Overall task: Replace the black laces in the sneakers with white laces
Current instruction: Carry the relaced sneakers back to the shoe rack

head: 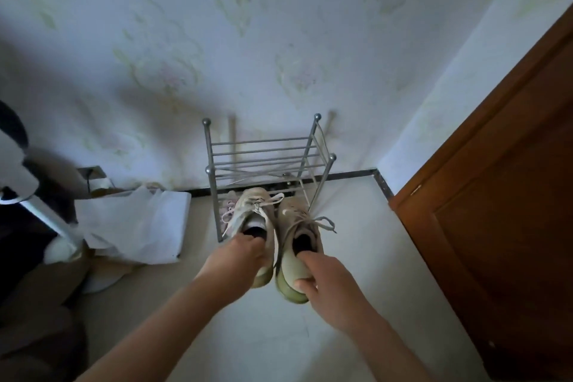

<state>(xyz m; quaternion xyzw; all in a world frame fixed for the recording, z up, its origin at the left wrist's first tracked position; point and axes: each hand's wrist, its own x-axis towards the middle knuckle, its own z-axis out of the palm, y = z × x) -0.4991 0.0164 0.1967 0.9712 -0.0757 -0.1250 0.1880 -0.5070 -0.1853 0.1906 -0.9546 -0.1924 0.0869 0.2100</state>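
Pale floral wallpaper [217, 40] fills the back wall, a bare metal shoe rack [266, 158] stands against it, cream floor [356, 257] below with a dark skirting strip [353, 176], brown wooden door [502, 211] at right, white bag [136, 223] slumped at left, dim soft light

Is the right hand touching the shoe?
Touching. The head view shows the right hand gripping the heel of the right shoe, fingers inside its opening and thumb pressed on the back.
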